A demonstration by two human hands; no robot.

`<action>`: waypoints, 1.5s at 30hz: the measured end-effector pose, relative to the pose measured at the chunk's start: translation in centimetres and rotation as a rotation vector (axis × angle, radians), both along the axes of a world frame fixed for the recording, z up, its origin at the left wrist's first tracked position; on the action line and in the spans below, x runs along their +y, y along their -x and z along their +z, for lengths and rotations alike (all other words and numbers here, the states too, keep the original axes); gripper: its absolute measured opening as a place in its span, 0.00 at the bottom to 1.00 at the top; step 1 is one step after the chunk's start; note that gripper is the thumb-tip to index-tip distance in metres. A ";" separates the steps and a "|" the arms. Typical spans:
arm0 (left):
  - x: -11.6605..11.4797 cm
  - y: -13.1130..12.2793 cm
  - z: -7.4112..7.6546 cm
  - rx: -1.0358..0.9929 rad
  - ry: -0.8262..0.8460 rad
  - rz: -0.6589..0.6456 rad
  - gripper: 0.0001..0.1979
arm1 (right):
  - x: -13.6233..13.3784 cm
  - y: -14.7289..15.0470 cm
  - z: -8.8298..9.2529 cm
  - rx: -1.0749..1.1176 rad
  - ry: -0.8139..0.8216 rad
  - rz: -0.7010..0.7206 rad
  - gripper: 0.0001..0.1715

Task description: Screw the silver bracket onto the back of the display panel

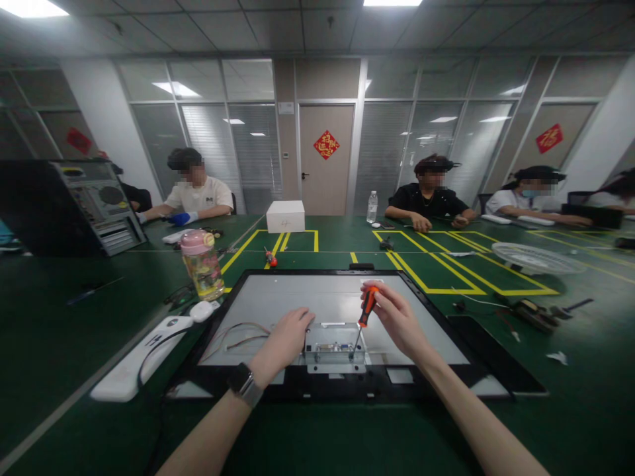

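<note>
A black-framed display panel lies flat in front of me, its grey back facing up. Near its front edge sits a metal bracket with a row of connectors. My left hand is closed at the bracket's left side, fingers against its edge; the thumb is hard to make out. In my right hand is an orange-and-black screwdriver, gripped by the handle. Its shaft slants down, and the tip meets the bracket's right part around a connector. Thin wires run over the panel on the left.
To the left are a white power strip, a pink-lidded bottle and an open computer case. A black flat panel lies at right. Farther off stand a white box and a water bottle; several people sit across the table.
</note>
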State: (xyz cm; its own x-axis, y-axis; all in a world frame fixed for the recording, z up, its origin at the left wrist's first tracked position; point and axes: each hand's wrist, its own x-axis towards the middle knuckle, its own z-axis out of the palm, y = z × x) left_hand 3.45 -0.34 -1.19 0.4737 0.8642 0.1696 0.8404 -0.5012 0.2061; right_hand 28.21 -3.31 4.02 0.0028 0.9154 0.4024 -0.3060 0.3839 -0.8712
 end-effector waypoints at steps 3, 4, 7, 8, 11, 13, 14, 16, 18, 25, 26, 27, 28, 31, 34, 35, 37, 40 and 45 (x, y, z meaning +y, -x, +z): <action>0.0 0.0 0.0 0.010 -0.006 0.002 0.26 | -0.1 0.0 0.2 0.035 0.021 0.101 0.18; -0.1 -0.1 0.1 0.012 -0.005 0.000 0.26 | -0.2 0.0 0.3 0.026 0.014 0.096 0.18; -0.2 -0.1 0.4 0.012 -0.002 -0.009 0.26 | -0.2 0.0 0.1 -0.016 -0.001 0.017 0.16; -0.2 -0.1 0.4 0.012 0.000 -0.010 0.26 | -0.1 0.0 0.0 -0.017 0.000 -0.001 0.15; -0.2 -0.1 0.4 0.000 0.004 -0.005 0.26 | 0.0 -0.1 -0.1 0.031 0.025 0.032 0.15; -0.2 -0.1 0.3 -0.012 0.003 0.000 0.26 | 0.1 -0.2 -0.1 0.070 0.049 0.096 0.18; -0.1 -0.1 0.3 -0.013 0.001 0.000 0.26 | 0.2 -0.3 -0.1 0.083 0.059 0.124 0.19; -0.1 -0.1 0.2 -0.007 -0.004 -0.005 0.27 | 0.3 -0.5 -0.1 0.096 0.069 0.152 0.19; -0.1 -0.1 0.2 0.008 -0.012 -0.012 0.27 | 0.5 -0.7 -0.2 0.101 0.066 0.149 0.17; -0.1 0.0 0.0 0.020 -0.039 -0.002 0.27 | 0.4 -0.5 -0.4 0.120 0.079 0.146 0.14; -0.1 0.0 0.0 0.015 -0.036 -0.002 0.27 | 0.4 -0.4 -0.5 0.131 0.073 0.147 0.14; -0.1 0.0 -0.1 0.010 -0.033 -0.004 0.27 | 0.4 -0.4 -0.5 0.144 0.069 0.147 0.13; 0.0 0.0 -0.1 0.004 -0.031 -0.005 0.27 | 0.5 -0.3 -0.5 0.155 0.066 0.145 0.13; 0.1 0.1 -0.3 -0.006 -0.024 -0.013 0.27 | 0.5 -0.4 -0.4 0.149 0.071 0.148 0.15; 0.2 0.1 -0.5 0.000 -0.024 -0.009 0.26 | 0.5 -0.7 -0.1 0.102 0.076 0.168 0.17; 0.2 0.1 -0.5 0.004 -0.028 -0.007 0.26 | 0.4 -0.7 0.0 0.092 0.073 0.174 0.17; 0.2 0.1 -0.5 0.008 -0.039 -0.004 0.27 | 0.4 -0.8 0.0 0.085 0.061 0.189 0.18; 0.0 0.0 -0.2 0.020 -0.041 -0.009 0.28 | 0.3 -0.5 -0.1 0.095 0.052 0.213 0.17; -0.3 -0.1 0.2 0.034 -0.035 -0.013 0.27 | 0.2 -0.1 -0.3 0.109 0.039 0.154 0.12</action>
State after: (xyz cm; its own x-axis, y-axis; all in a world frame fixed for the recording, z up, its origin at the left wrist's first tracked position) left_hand 3.52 -0.64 -0.96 0.4909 0.8517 0.1831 0.8400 -0.5185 0.1597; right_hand 28.29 -3.12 3.74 -0.0969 0.9233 0.3716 -0.4521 0.2917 -0.8429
